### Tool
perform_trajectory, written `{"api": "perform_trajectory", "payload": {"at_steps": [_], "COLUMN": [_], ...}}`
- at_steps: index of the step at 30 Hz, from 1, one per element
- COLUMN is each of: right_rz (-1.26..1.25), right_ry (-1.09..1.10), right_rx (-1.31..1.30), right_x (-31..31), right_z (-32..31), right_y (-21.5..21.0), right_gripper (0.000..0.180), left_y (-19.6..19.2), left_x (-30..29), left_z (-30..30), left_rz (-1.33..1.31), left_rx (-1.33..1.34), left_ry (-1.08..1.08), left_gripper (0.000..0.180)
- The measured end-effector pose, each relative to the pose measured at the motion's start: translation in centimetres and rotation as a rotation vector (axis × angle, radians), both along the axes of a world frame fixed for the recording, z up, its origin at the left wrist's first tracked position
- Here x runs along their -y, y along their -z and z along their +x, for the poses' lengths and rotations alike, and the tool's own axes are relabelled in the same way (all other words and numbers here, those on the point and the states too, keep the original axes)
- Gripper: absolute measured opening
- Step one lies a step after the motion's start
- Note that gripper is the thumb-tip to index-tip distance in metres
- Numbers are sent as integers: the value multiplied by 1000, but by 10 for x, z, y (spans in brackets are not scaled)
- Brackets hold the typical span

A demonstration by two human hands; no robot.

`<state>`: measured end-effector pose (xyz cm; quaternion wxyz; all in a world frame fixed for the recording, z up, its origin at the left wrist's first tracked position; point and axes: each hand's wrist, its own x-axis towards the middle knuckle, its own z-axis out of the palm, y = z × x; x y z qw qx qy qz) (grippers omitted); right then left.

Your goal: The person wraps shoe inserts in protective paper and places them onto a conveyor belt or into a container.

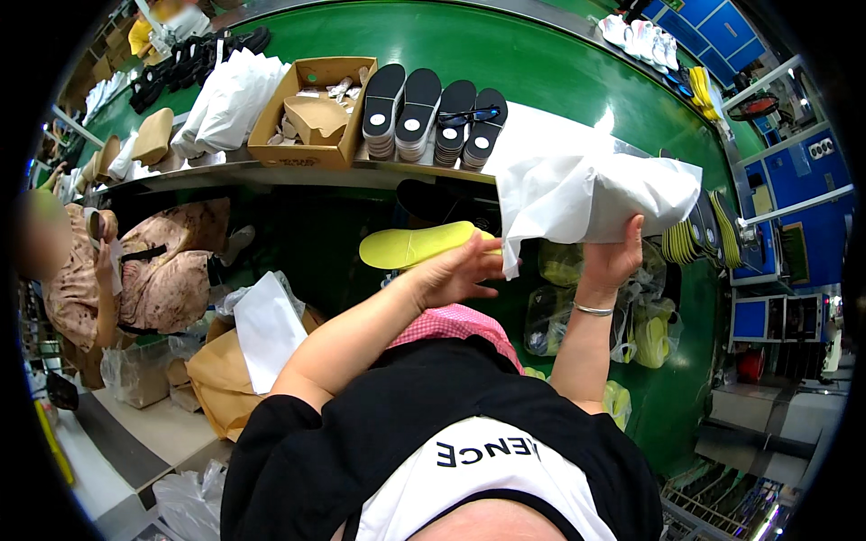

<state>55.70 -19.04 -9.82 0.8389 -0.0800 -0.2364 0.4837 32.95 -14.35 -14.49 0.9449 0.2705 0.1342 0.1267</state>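
My left hand (456, 272) is in front of my waist, its thumb over one end of a yellow insole (397, 245) and its other fingers spread apart. The insole points left, away from the hand, and appears pinched behind the thumb. Out to the right, my right hand (613, 257) grips a crumpled sheet of white paper (591, 194), thumb upward. The paper bulges on its right side, and whatever may lie inside is hidden. One loose corner hangs down close to my left fingertips.
Stacks of black insoles (419, 104), with glasses (469, 116) on top, stand on the green bench (541, 68) beside a cardboard box (311, 158). More insoles (690, 234) are stacked at right. Bagged yellow pieces (654, 338) lie below. A person (167, 261) sits at left.
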Motion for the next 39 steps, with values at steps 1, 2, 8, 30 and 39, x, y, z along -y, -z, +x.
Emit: {"api": "perform_trajectory", "payload": {"at_steps": [1,2,8,30,39], "right_rz": [32,35,84,-227,-189], "right_ry": [-52,-53,-54,-37,19], "right_rx": [-26,-31,40,895,502], "right_x": [1,1,19,69,62], "right_z": [-1,-3,11,-73,-56], "right_y": [2,3,-6,-24,16], "right_gripper": [39,39,41,49,39], "left_y": [-13,-24,-11,-19,-14], "left_x": [7,11,0,-1,11], "left_z": [7,11,-1,17,10], "left_rz": [-37,-73,-75,-318,-511], "left_rx": [79,159,-15,62,496], "left_ry": [8,12,-135,-220,45], "left_gripper": [66,65,31,35,44]}}
